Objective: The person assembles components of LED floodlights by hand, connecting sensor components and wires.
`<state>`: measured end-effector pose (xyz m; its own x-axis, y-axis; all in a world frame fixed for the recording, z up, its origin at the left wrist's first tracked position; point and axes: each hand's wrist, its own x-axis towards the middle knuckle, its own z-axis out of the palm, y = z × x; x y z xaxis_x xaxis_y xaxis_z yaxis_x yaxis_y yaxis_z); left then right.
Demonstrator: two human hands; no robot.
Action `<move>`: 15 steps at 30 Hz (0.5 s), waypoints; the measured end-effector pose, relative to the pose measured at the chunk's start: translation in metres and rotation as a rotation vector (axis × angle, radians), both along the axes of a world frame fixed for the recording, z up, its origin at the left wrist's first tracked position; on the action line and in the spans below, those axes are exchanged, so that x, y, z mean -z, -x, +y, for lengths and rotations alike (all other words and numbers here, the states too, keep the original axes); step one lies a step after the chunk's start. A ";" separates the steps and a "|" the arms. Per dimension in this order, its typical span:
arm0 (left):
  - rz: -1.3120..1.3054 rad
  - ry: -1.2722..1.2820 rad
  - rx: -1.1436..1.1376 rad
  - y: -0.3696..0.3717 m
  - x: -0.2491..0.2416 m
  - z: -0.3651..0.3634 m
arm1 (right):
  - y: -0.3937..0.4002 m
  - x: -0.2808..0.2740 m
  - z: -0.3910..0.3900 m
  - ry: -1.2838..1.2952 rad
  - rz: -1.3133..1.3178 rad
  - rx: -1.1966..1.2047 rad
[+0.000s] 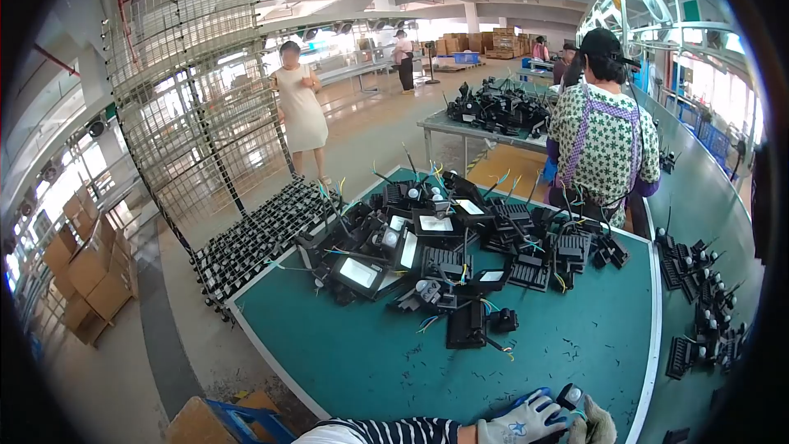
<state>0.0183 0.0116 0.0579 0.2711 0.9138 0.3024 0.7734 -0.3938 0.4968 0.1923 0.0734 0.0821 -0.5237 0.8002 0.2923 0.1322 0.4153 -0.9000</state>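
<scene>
At the near edge of the green table, my left hand (524, 423), in a white and blue work glove, has its fingers curled against a small black sensor head with a white dome (572, 395). My right hand (598, 426), also gloved, closes on the same piece from the other side. A bit of teal wire shows between the hands; the rest of the piece is hidden by the gloves. Farther in lies a black floodlight (468, 326) with its sensor and loose coloured wires. Beyond it is a heap of similar floodlights (444, 261), some with white panels facing up.
Short black scraps (485, 376) litter the green tabletop (296, 353). A conveyor belt (699, 205) on the right carries more floodlights (694, 288). A wire rack (205, 140) stands left, cartons (90, 271) beyond it. A co-worker (604, 131) sits ahead; another person (301, 107) stands in the aisle.
</scene>
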 end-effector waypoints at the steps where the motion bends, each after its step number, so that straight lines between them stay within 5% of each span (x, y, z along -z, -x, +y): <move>1: -0.091 -0.266 -0.085 -0.004 -0.005 -0.006 | -0.001 -0.001 0.001 -0.017 -0.009 0.000; 5: -0.413 -0.267 -0.127 -0.026 0.010 0.005 | -0.004 -0.013 0.004 -0.136 -0.110 -0.006; 15: -0.457 -0.332 0.012 -0.039 0.051 0.033 | -0.001 -0.060 0.003 -0.426 -0.509 -0.003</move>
<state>0.0571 0.0451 0.0065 0.0553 0.7473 0.6622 0.5030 -0.5938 0.6280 0.1934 0.0762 0.1422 -0.6820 0.6676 0.2986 0.4958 0.7223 -0.4822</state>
